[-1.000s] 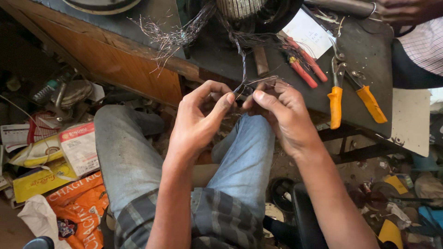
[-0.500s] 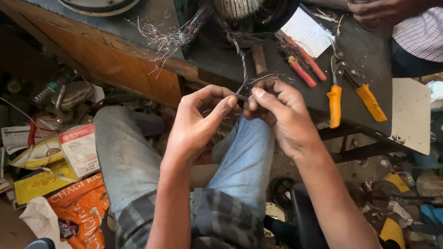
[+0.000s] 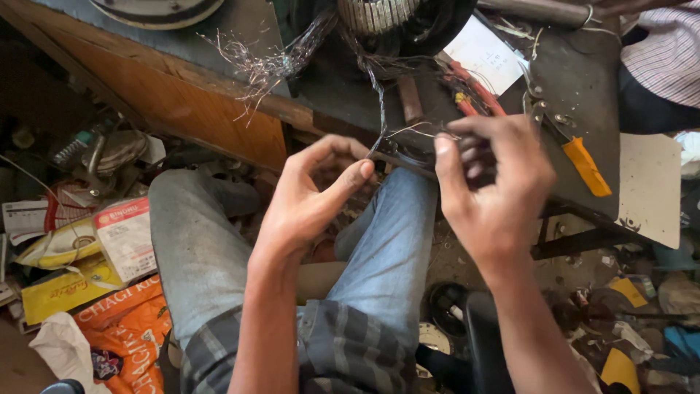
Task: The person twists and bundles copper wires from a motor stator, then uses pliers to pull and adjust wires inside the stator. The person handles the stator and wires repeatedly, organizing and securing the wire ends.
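Seated person, head cam looking down over jeans-clad knees. Left hand (image 3: 317, 193) pinches a thin wire strand (image 3: 379, 120) btwn thumb and forefinger, other fingers curled in loosely; the strand runs up from the pinch to the motor stator w/ windings (image 3: 379, 14) at the workbench (image 3: 576, 80) edge, so the hand sits close under the bench, prob. to keep the strand taut and short. Right hand (image 3: 492, 186) is just beside it, knuckles up, fingers bent round a dark small item – blurred, can't tell what it is, maybe sleeve or more wire; thin loose strand ends stick out near its fingertips. Both wrists lifted off the lap, forearms angling in from below, hands near but not touching. Frayed wire tuft (image 3: 255, 66) hangs off the bench to the left. Orange-handled pliers (image 3: 580, 157) and red-handled tool (image 3: 474, 91) lie on the bench just behind the right hand, within easy reach. Floor clutter at left: orange bag (image 3: 120, 328), packets. Another person's striped sleeve (image 3: 660, 51) at top right.
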